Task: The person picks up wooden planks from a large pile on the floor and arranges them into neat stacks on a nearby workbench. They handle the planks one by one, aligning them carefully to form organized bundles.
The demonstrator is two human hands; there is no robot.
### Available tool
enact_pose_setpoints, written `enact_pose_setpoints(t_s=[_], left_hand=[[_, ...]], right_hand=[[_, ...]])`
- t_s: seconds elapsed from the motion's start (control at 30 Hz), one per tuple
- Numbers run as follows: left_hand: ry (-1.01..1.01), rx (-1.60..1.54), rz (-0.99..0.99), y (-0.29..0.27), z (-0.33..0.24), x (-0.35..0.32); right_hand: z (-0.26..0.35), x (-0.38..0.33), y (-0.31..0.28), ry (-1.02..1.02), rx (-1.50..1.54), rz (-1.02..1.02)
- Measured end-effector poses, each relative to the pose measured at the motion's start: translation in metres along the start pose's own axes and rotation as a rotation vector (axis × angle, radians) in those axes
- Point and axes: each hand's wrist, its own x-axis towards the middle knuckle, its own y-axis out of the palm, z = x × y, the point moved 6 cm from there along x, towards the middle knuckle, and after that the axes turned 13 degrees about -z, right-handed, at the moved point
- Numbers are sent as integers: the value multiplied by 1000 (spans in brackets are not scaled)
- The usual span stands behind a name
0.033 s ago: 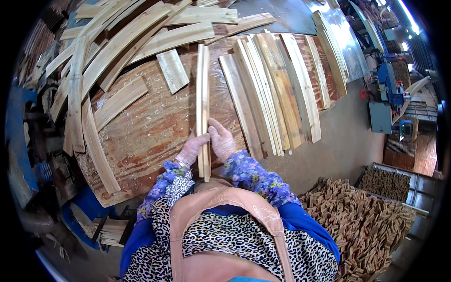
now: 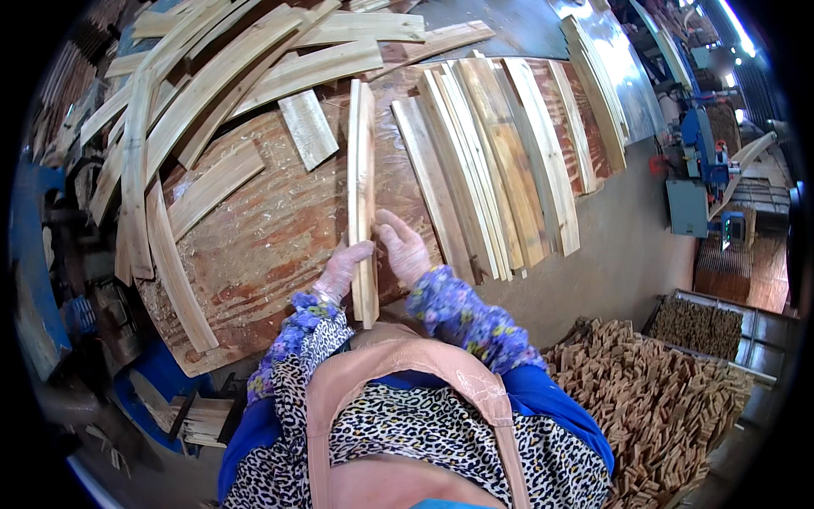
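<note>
Two long, narrow wooden boards [image 2: 362, 161] stand together, pointing away from me over the worktable [image 2: 280, 229], their near ends close to my apron. My left hand [image 2: 341, 270], in a thin pale glove, is closed round their left side, with its thumb across the top. On the right side my right hand [image 2: 404, 252], gloved the same way, has its fingers curled against the boards a little farther up. The undersides of the boards and some fingertips are hidden. Sawdust and shavings lie on the reddish-brown tabletop.
Several boards [image 2: 432, 182] lie side by side to the right. A loose pile of boards [image 2: 216, 89] covers the far left, with a short board [image 2: 309, 129] beside it. A large heap of small wood pieces [image 2: 644, 407] is at lower right. Blue machinery [image 2: 38, 254] stands left.
The held boards have turned slightly, so more of a broad face shows, and their far end has shifted a little left. Both hands stay in nearly the same place.
</note>
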Motion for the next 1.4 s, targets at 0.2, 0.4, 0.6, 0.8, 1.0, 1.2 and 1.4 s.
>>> enact_pose_setpoints(t_s=[0.2,0.4,0.6,0.8,1.0,1.2,1.4], left_hand=[[132,24,6,-9,-7,3],[290,81,-22,41,-2,-2],[397,313,0,126,16,15],[167,154,121,169,58,49],[177,114,145,159,46,23],[540,207,348,195,29,39],[496,-9,340,187,23,45]], right_hand=[[66,24,-25,-1061,-1522,759],[108,38,-29,-682,-2062,1127],[180,76,-82,-637,-1595,418],[166,61,-93,-830,-1380,257],[168,55,-112,-409,-1208,161],[174,74,-146,101,-512,-49],[257,154,-288,-124,-284,-223]])
